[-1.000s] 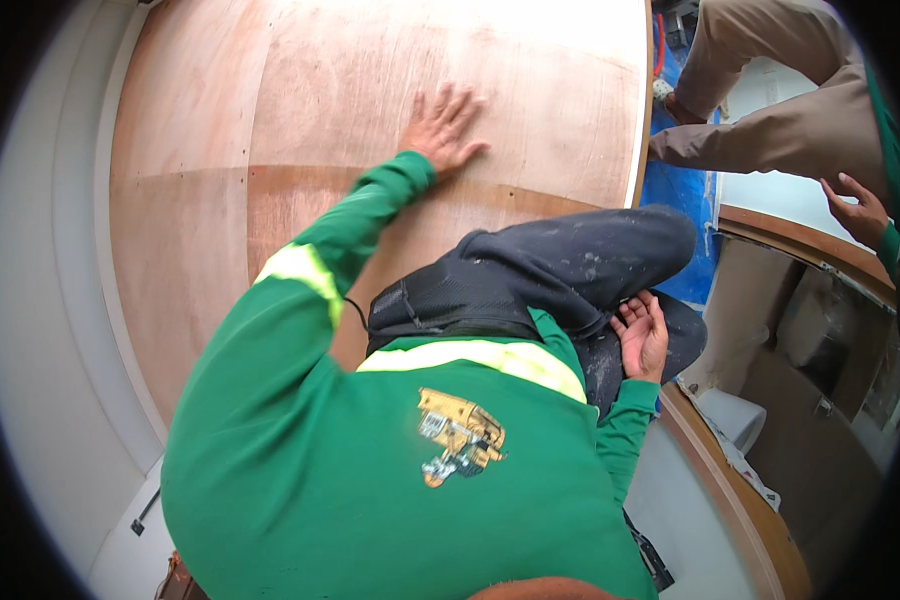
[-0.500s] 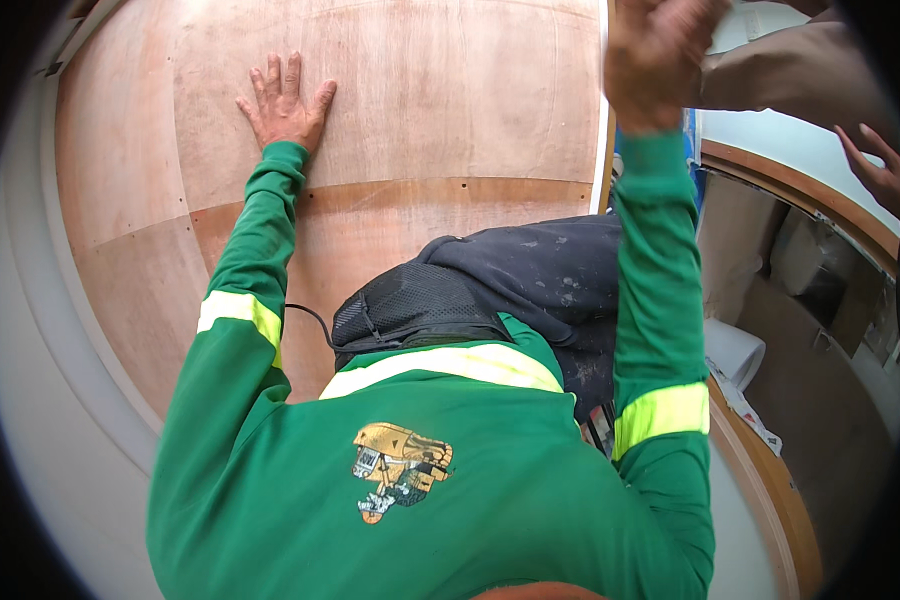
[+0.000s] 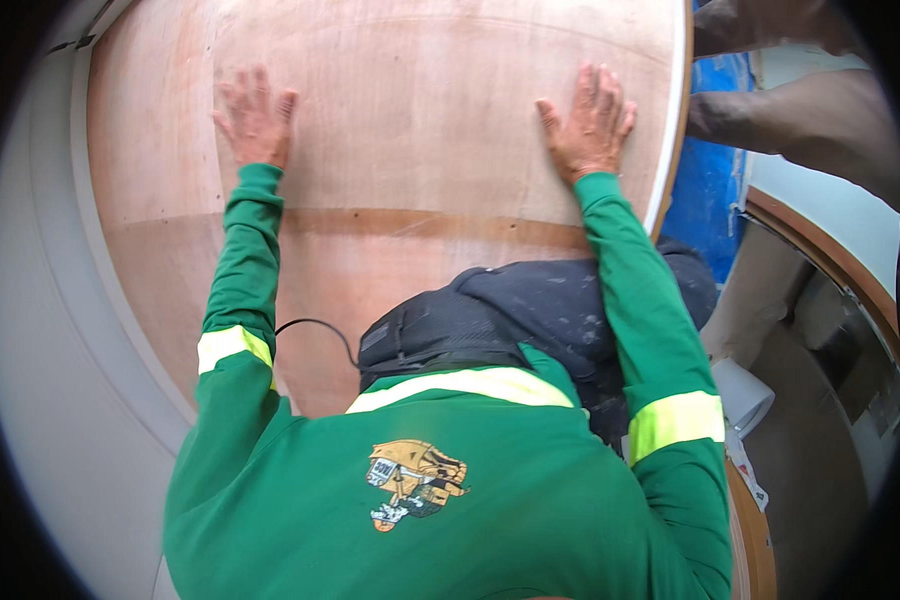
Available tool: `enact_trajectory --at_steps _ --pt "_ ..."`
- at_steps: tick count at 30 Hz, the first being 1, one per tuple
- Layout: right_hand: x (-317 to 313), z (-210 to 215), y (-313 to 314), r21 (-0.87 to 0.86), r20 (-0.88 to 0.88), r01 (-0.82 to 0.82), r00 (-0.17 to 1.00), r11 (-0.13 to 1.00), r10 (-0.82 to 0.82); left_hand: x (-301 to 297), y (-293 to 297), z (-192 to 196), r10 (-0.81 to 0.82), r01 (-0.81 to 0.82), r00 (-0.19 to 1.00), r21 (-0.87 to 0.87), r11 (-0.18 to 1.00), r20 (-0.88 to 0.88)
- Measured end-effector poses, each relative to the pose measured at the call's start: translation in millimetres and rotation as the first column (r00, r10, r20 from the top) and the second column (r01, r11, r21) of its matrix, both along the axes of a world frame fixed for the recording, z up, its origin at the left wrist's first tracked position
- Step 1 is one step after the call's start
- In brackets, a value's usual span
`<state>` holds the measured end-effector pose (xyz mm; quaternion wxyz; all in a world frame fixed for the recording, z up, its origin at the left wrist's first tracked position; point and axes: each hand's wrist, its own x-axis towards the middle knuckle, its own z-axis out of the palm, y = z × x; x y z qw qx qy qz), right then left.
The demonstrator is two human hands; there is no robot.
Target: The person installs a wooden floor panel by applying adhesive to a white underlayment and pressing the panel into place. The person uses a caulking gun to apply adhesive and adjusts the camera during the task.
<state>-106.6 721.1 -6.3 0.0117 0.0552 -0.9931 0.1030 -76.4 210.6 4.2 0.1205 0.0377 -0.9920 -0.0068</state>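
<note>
Both of my hands are on a large reddish-brown plywood panel [image 3: 400, 130], with nothing held in either. Toward the panel's left side, my left hand [image 3: 256, 122] has its fingers spread and is slightly blurred. My right hand [image 3: 588, 125] lies with fingers apart near the panel's right edge, which has a white strip [image 3: 676, 120]. Across the panel, below the hands, runs a seam with a darker band [image 3: 420, 224]. Both arms are in green sleeves with bright yellow bands.
Blue sheeting [image 3: 708, 150] lies beyond the panel's right edge. Another person's brown-clad legs [image 3: 800, 115] are at the upper right. A white roll [image 3: 743, 395] stands at the right, near a curved brown wooden edge [image 3: 820, 250]. A pale wall [image 3: 30, 330] borders the left.
My right hand has come down from the raised position at the upper right onto the panel. My left hand stays on the left part of the panel. The other person's hand has left the view.
</note>
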Motion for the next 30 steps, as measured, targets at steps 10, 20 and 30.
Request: enact_trajectory --at_steps 10,20,30 --pt "14 31 5 0.039 0.014 -0.004 1.0 0.999 0.004 34 -58 18 0.353 -0.372 0.921 0.109 0.922 0.163" --pt "4 24 11 0.107 0.018 0.016 1.0 0.994 -0.018 3 30 -19 0.407 -0.409 0.912 0.087 0.908 0.047" --pt "35 33 13 0.037 0.07 0.014 0.997 0.999 -0.016 9 32 -4 0.424 -0.433 0.885 0.002 0.901 0.192"
